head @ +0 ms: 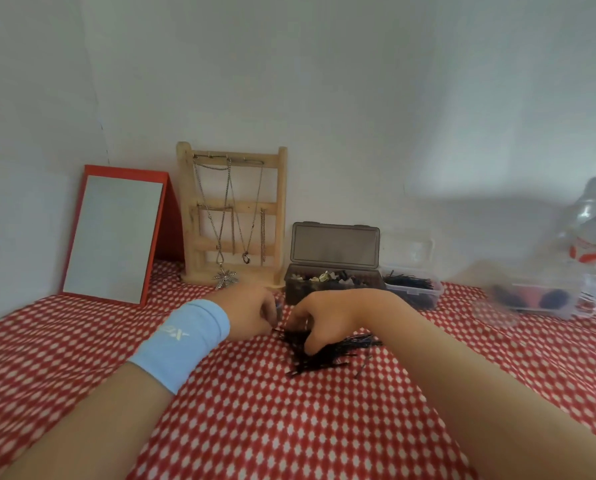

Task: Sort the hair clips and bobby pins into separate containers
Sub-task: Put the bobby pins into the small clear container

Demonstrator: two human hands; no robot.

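Observation:
A loose pile of black bobby pins lies on the red-and-white cloth. My right hand sits on the pile, fingers curled down around a bunch of pins. My left hand, with a light blue wristband, meets it from the left, its fingertips curled at the pile's edge; what they pinch is hidden. Behind the hands stands a dark grey box with its lid up, holding small hair clips. Right of it a clear container holds black bobby pins.
A red-framed mirror and a wooden jewellery stand with chains lean against the back wall. At the right stand plastic water bottles and a clear tray with dark items, blurred. White walls close in at left and behind.

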